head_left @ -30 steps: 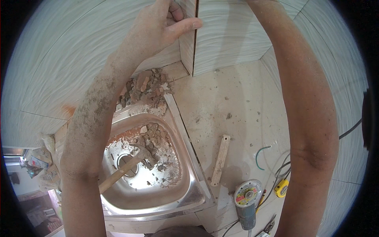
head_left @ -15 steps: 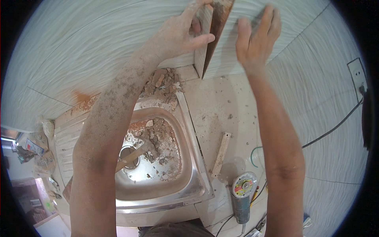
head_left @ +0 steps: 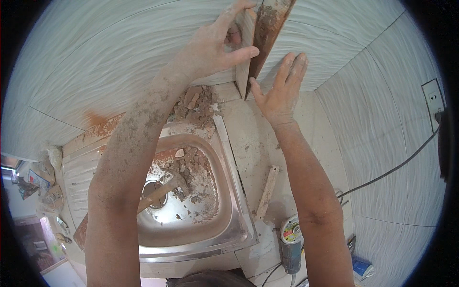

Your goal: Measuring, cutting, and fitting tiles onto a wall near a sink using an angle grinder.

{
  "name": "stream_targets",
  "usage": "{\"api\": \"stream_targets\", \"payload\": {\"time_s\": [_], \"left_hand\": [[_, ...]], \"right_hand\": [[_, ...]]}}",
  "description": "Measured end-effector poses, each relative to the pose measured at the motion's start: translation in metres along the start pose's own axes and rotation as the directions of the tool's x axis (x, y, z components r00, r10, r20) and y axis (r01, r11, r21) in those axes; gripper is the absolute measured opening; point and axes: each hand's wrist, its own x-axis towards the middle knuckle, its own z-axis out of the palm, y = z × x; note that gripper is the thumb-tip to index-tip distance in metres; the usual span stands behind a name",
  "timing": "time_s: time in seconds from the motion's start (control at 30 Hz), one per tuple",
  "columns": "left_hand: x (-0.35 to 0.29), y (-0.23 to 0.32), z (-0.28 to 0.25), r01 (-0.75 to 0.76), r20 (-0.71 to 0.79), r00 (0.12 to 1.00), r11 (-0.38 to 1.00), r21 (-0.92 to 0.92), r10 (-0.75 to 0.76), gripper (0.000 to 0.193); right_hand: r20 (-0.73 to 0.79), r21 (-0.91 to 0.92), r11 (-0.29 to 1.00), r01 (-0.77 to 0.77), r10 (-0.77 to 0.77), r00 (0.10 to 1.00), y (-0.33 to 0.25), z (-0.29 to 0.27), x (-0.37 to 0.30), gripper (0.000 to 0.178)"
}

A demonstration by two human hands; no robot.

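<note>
Ceramic tile tilted further out, right hand lower

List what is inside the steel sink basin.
In the sink lie broken rubble and a wooden-handled hammer over the drain. The left forearm hides the basin's left part.

White wavy-patterned tile, perhaps rust-backed

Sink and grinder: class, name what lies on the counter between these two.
In the head view, a narrow strip of tile lies on the dusty counter between the sink and the grinder.
</note>
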Motion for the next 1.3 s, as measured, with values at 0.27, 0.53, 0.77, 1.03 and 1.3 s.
{"api": "stream_targets", "payload": {"time_s": [0.27, 0.53, 0.77, 1.03, 1.3], "left_hand": [[-0.003, -0.013, 0.014, -0.187, -0.139, 0.971, 0.981, 0.051, 0.193, 0.089], [-0.006, -0.014, 0.014, -0.128, -0.121, 0.984, 0.992, 0.009, 0.128, 0.086], [-0.005, -0.013, 0.007, -0.174, -0.128, 0.975, 0.982, 0.071, 0.181, 0.095], [-0.009, 0.005, 0.005, 0.005, -0.059, 0.998, 0.995, -0.102, -0.011, 0.096], [-0.007, 0.002, 0.008, 0.018, -0.055, 0.998, 0.996, -0.082, -0.023, 0.097]], "right_hand": [[0.009, 0.030, 1.000, 0.001, -0.001, 1.000, 0.004, -0.002, -0.004, 0.123], [0.047, 0.088, 0.994, -0.071, 0.067, 0.997, -0.002, -0.009, -0.003, 0.120], [0.071, 0.043, 0.995, -0.089, 0.085, 0.994, 0.002, -0.007, -0.004, 0.124], [0.129, -0.003, 0.997, -0.079, 0.079, 0.989, 0.000, -0.010, -0.005, 0.130], [0.086, -0.029, 0.998, -0.055, 0.057, 0.995, 0.001, -0.001, -0.009, 0.124]]}}
